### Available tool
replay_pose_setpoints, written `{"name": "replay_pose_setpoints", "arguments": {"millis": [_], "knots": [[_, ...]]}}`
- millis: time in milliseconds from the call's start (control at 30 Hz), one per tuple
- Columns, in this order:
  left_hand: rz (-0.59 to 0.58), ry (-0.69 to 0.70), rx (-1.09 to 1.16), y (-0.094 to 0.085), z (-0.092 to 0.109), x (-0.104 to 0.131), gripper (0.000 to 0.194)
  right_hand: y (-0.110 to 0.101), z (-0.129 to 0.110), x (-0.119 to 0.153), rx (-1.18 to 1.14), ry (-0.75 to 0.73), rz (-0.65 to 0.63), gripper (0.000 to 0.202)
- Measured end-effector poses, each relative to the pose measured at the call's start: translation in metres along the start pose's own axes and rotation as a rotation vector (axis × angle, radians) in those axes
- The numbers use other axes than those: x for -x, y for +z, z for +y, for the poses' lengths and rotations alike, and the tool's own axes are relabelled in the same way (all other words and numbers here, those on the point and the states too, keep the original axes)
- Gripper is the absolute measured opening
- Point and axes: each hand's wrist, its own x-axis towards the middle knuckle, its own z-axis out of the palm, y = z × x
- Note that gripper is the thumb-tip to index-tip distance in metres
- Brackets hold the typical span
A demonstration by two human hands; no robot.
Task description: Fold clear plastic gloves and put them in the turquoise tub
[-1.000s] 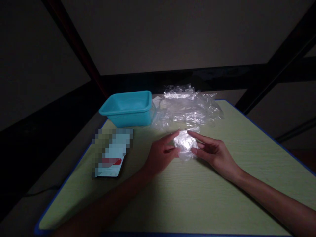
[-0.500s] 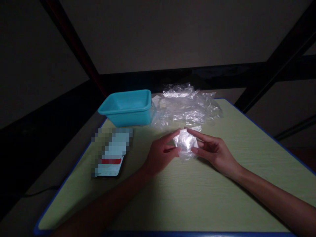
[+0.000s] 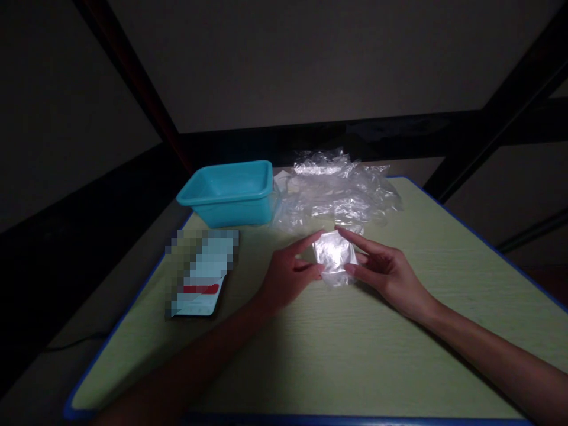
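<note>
A small, shiny, squarish packet in clear plastic wrap is held between my two hands, above the middle of the table. My left hand grips its left side, thumb at the lower corner and index finger at the upper one. On the right side my right hand pinches it in the same way, thumb in front and index finger along the top edge. Loose film hangs below the thumbs. Glare on the plastic hides what, if anything, is inside.
Behind my hands lies a heap of crumpled clear plastic bags. A turquoise plastic basin stands beside it at the back left. Nearer on the left is a phone with a lit screen. The pale green table has a blue edge.
The packet has tilted slightly, and its top now looks flatter and brighter. Both hands keep their hold in nearly the same place.
</note>
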Motion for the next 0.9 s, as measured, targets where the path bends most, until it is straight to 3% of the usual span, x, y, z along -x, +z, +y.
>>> {"name": "replay_pose_setpoints", "arguments": {"millis": [300,533,700,900], "knots": [[-0.006,-0.013,0.054,-0.005,-0.001,-0.003,0.06,-0.006,0.003,-0.003,-0.02,0.021,0.092,0.061],[0.008,-0.005,0.118,-0.004,-0.003,-0.006,0.051,-0.006,0.002,-0.003,-0.021,-0.002,0.102,0.053],[0.02,-0.063,0.208,0.005,-0.007,-0.005,0.069,-0.004,0.005,-0.005,0.02,-0.02,0.098,0.057],[0.009,0.055,0.127,0.013,-0.009,0.0,0.075,0.0,0.005,-0.005,0.035,-0.041,0.112,0.054]]}}
